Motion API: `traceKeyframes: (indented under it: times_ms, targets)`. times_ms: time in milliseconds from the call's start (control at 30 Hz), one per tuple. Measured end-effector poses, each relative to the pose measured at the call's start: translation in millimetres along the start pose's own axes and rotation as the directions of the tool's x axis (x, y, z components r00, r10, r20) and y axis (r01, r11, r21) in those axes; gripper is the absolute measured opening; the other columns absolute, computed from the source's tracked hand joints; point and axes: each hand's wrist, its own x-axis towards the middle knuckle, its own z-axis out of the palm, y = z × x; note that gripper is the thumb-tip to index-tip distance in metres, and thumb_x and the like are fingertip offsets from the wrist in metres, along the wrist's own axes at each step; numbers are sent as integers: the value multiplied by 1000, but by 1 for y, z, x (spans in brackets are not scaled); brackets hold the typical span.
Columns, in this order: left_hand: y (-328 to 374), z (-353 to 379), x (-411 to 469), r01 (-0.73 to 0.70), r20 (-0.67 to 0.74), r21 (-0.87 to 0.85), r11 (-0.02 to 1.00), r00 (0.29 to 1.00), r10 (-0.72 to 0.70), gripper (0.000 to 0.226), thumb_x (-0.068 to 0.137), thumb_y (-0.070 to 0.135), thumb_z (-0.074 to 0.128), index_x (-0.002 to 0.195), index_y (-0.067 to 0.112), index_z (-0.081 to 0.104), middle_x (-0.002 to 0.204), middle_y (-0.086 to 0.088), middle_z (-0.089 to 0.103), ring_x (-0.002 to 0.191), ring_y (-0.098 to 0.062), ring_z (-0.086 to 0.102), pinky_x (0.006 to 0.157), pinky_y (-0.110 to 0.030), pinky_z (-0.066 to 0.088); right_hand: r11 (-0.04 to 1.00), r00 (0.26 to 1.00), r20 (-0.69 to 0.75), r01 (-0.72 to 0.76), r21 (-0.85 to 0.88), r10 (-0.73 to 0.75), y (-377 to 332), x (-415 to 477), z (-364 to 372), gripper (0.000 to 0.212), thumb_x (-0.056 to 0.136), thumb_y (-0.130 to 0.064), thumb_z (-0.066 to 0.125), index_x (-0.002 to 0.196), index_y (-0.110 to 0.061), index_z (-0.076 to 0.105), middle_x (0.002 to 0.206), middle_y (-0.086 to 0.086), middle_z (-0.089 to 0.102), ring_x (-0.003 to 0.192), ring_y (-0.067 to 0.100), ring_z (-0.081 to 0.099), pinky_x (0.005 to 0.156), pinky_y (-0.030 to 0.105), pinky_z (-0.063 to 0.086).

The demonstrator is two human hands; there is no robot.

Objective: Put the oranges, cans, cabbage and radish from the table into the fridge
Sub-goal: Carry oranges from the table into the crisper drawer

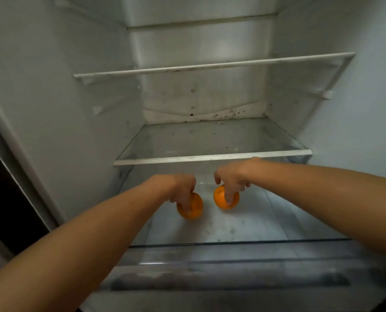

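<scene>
- A person is reaching both bare arms into an open fridge (52, 109); the camera is looking forward and down from head height.
- Two oranges are showing, one in each hand; both are sitting low in the fridge, beneath the lower glass shelf (210, 159), near each other but apart.
- The left hand (183, 188) is curling its fingers and thumb down over the left orange (194, 209), gripping it from above.
- The right hand (230, 180) is gripping the right orange (220, 200) the same way; one fingertip is pressing against the fruit's front face.
- Both oranges are hanging at or just over the pale compartment floor (255, 221); whether they are touching it cannot be told.
- Two glass shelves with white front strips are spanning the fridge above the hands: the lower one just over the wrists, and the upper glass shelf (210, 65) well above it; dark specks are dotting the back wall between them.
- One clear drawer (232, 262) is running across the bottom front, nearest the camera; it is looking blurred.
</scene>
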Motion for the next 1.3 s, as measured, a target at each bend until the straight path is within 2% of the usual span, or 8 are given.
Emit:
traceKeyframes:
  times_ms: [167,300,400,667,1000,1100,1167,1300]
  targets:
    - [-10,1,-37,-35,-186,-19,999,982,31,49,82,30,73,123,9,56,121,-13,58,105,-30,58,89,-40,51,1000,979,-205,-11,-19,6,-6,-50,-2,66,81,-41,72,138,-20,45,121,8,59,106,28,58,87,37,50]
    - [-16,14,-82,-45,-330,-36,998,943,30,39,85,34,67,117,13,58,118,-10,57,104,-29,56,87,-40,51,999,934,-356,-42,1,39,-22,-101,5,53,86,-42,65,133,-22,50,113,4,58,101,25,56,76,34,46]
    - [-15,16,-103,-28,-458,-44,999,889,5,35,87,37,64,116,16,60,119,-8,57,106,-28,56,82,-37,49,999,882,-468,-54,-3,46,-28,-119,5,45,88,-42,62,127,-24,54,102,-2,57,100,24,57,73,33,44]
    - [-15,33,-194,21,-698,-93,995,712,-80,23,88,30,59,105,16,63,102,-8,65,95,-31,60,75,-34,47,998,732,-679,23,-54,-54,-72,-173,1,37,89,-39,56,123,-25,58,110,4,65,101,26,59,70,32,39]
    - [9,130,-301,245,-729,-28,969,658,-187,22,92,30,47,100,13,60,103,-11,66,94,-36,61,70,-37,45,923,551,-744,277,-266,-379,-132,-207,57,29,90,-38,48,111,-21,61,108,4,63,101,29,59,73,35,44]
    - [21,188,-334,290,-663,-100,952,694,-281,17,90,26,46,91,14,57,94,-8,65,85,-34,61,64,-37,49,876,446,-772,382,-294,-453,-153,-218,92,27,88,-35,54,103,-16,64,104,7,61,101,29,57,66,35,45]
    - [30,226,-362,347,-601,-140,927,714,-358,19,91,27,45,97,15,58,97,-7,66,87,-32,61,66,-36,49,839,410,-761,447,-312,-502,-172,-228,113,24,86,-33,57,97,-14,65,100,9,62,98,31,58,62,35,44]
    - [37,293,-429,487,-490,-212,847,697,-523,25,93,33,48,108,16,60,109,-4,65,99,-29,61,77,-37,51,723,356,-681,579,-376,-640,-229,-250,152,25,91,-35,50,106,-18,60,105,4,58,98,24,55,63,33,37]
